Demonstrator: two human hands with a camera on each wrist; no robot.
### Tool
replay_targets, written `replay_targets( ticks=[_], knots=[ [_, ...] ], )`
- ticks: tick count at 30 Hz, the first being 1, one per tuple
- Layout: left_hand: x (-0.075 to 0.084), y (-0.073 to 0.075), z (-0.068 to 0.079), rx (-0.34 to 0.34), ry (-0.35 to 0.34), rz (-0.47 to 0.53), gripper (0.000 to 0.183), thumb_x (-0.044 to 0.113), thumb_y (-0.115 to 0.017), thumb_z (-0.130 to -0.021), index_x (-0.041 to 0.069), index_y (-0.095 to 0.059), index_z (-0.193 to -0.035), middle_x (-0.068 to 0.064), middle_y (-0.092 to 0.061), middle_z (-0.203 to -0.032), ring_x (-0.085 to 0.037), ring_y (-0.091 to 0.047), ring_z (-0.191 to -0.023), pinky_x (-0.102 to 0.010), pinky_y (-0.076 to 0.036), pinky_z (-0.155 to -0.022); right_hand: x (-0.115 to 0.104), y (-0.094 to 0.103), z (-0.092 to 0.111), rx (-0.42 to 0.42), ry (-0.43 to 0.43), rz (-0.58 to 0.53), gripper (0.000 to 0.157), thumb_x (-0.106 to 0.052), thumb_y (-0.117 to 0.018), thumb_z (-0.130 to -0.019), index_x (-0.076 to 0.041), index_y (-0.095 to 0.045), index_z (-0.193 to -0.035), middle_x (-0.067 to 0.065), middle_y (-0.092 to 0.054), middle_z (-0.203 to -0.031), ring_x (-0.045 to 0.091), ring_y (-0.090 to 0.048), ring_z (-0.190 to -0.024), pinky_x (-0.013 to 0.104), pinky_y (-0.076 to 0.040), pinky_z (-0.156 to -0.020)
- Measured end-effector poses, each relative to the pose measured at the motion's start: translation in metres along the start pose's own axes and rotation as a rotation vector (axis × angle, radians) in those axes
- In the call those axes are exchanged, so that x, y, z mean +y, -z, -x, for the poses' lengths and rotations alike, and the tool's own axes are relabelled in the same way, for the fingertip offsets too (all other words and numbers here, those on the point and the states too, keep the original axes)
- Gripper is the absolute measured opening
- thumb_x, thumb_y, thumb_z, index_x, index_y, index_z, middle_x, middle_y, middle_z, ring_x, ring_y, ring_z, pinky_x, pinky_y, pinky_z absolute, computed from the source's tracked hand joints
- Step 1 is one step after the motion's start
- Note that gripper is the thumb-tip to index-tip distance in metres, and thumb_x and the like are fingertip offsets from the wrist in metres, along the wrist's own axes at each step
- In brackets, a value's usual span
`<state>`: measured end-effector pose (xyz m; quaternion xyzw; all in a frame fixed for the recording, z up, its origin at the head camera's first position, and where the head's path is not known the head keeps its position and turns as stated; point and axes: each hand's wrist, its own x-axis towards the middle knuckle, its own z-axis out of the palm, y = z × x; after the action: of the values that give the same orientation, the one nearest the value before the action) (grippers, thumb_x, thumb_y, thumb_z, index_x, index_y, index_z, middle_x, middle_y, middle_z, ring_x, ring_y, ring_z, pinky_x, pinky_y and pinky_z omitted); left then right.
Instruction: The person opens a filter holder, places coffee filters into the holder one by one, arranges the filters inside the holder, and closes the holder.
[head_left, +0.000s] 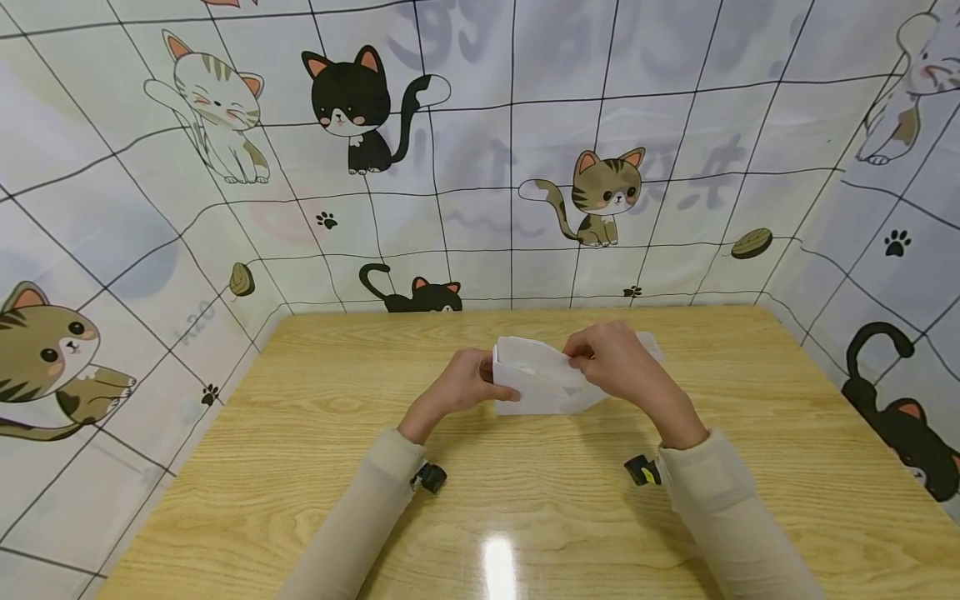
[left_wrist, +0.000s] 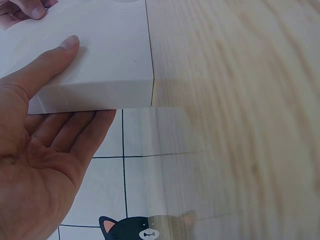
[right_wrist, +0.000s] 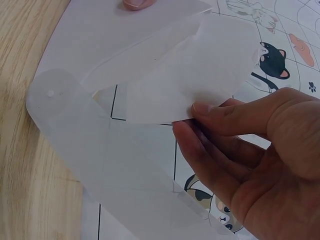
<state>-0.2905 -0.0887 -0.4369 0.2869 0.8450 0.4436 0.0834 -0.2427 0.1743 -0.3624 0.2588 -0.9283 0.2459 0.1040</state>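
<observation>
A flat white case (head_left: 528,397) with some thickness stands over the table, its mouth at the top. My left hand (head_left: 467,380) grips its left end, thumb (left_wrist: 57,60) on the near face and fingers behind. My right hand (head_left: 617,360) pinches the edge of a thin white sheet (right_wrist: 160,95) between thumb and fingertips at the mouth. Part of the sheet is inside the case. From the case's right end a translucent flap (right_wrist: 120,160) hangs open, with a round disc (right_wrist: 50,94) near its base. What else the case holds is hidden.
The light wooden table (head_left: 495,492) extends around both hands. A white cloth with a grid and cartoon cats (head_left: 607,200) encloses its back and sides. Small black wrist cameras (head_left: 430,477) are worn at both sleeves.
</observation>
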Motion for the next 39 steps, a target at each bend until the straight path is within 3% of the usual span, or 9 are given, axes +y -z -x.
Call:
replay_targets(
  ticks=[16, 32, 39],
  knots=[
    [0.0006, 0.0000, -0.0001, -0.001, -0.019, 0.018, 0.039, 0.017, -0.089, -0.082, 0.009, -0.075, -0.118, -0.009, -0.080, -0.108, -0.014, -0.077, -0.089, -0.027, -0.061, -0.077, 0.0018, -0.0039, -0.0011, -0.015, -0.001, 0.010, 0.015, 0.005, -0.075, -0.087, -0.009, -0.081, -0.085, 0.005, -0.078, -0.081, 0.013, -0.068, -0.069, 0.034, -0.056, -0.063],
    [-0.0005, -0.0013, -0.0010, -0.004, -0.005, 0.020, 0.040, 0.018, -0.089, -0.083, 0.009, -0.074, -0.118, -0.008, -0.079, -0.108, -0.011, -0.075, -0.089, -0.026, -0.060, -0.078, 0.0036, -0.0073, -0.0021, -0.136, -0.062, -0.016, 0.014, 0.001, -0.070, -0.092, -0.006, -0.082, -0.097, 0.006, -0.079, -0.090, 0.013, -0.071, -0.076, 0.034, -0.058, -0.068],
    [0.0002, -0.0008, 0.0000, -0.005, -0.003, 0.015, 0.039, 0.019, -0.089, -0.083, 0.009, -0.074, -0.118, -0.007, -0.079, -0.107, -0.011, -0.075, -0.087, -0.027, -0.060, -0.076, 0.0023, -0.0080, -0.0010, -0.142, -0.067, -0.019, 0.014, 0.001, -0.071, -0.092, -0.006, -0.082, -0.097, 0.006, -0.079, -0.090, 0.013, -0.071, -0.077, 0.033, -0.058, -0.068]
  ],
)
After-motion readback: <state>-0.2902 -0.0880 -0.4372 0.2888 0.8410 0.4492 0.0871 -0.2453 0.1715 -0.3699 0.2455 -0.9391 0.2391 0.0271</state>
